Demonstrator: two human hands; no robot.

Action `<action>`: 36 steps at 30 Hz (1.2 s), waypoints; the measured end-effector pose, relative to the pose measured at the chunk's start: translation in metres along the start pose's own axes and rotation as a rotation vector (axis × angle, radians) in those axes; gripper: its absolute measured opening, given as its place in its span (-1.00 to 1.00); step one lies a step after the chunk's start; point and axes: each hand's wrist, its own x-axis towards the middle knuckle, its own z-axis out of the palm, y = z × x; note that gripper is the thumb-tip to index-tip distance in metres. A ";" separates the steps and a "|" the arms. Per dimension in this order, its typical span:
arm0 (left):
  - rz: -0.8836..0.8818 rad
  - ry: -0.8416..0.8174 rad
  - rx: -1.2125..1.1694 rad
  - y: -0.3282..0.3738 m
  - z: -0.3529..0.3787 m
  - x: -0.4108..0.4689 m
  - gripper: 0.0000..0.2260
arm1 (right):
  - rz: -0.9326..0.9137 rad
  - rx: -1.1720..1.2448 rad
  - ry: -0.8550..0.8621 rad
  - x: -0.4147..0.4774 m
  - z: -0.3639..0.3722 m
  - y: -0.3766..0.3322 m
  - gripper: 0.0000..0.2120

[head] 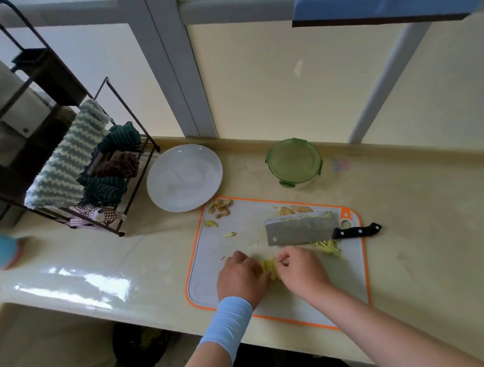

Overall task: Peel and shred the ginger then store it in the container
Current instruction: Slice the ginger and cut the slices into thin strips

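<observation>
On a white, orange-rimmed board (240,236), the left hand (242,278) and right hand (302,269) both curl their fingers around a small stack of ginger (269,266) gathered between them. A cleaver (301,231) lies flat just beyond, with shreds (328,246) beside its blade. Peels (221,207) sit at the far corner. The lidded green container (294,163) and a white plate (184,177) stand behind the board.

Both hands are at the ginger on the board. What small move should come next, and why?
Probably the right hand lets go and takes the cleaver by its handle, while the left hand steadies the slices. Both hands hold the slices bunched together, the cleaver lies free behind them, and only some shreds lie cut beside it.
</observation>
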 end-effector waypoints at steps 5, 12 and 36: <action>-0.087 0.026 -0.191 -0.003 -0.001 -0.001 -0.83 | -0.069 -0.042 -0.048 0.002 0.004 -0.005 -0.87; -0.168 -0.021 -0.755 -0.003 -0.019 0.001 -0.91 | 0.017 0.461 -0.201 0.002 -0.015 -0.018 -0.91; 0.194 -0.067 0.178 -0.020 -0.020 0.022 -0.71 | -0.279 -0.124 -0.129 0.009 0.000 -0.010 -0.85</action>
